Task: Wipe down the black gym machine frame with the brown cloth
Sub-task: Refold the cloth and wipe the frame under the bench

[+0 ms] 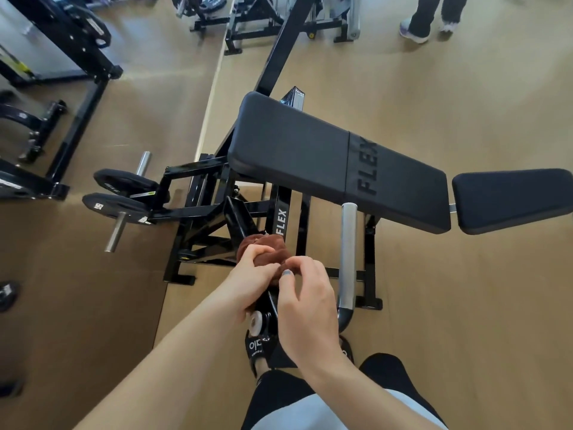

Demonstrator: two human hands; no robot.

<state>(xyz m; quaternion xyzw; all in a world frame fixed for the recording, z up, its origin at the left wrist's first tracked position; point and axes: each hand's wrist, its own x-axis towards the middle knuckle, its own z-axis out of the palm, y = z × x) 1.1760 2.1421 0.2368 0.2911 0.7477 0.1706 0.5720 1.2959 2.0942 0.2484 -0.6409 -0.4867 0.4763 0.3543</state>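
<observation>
Near the black gym machine frame [238, 217] (below its padded bench [310, 150]), the left hand [248, 283] holds the brown cloth [260, 246] bunched against a bar; the right hand [305, 302] pinches its near edge.

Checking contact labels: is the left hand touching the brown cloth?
Touching. The head view shows the left hand with fingers curled over the brown cloth, which is bunched around a black frame bar.

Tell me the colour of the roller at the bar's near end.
White, seen in the head view: the roller sits below the left hand.
</observation>
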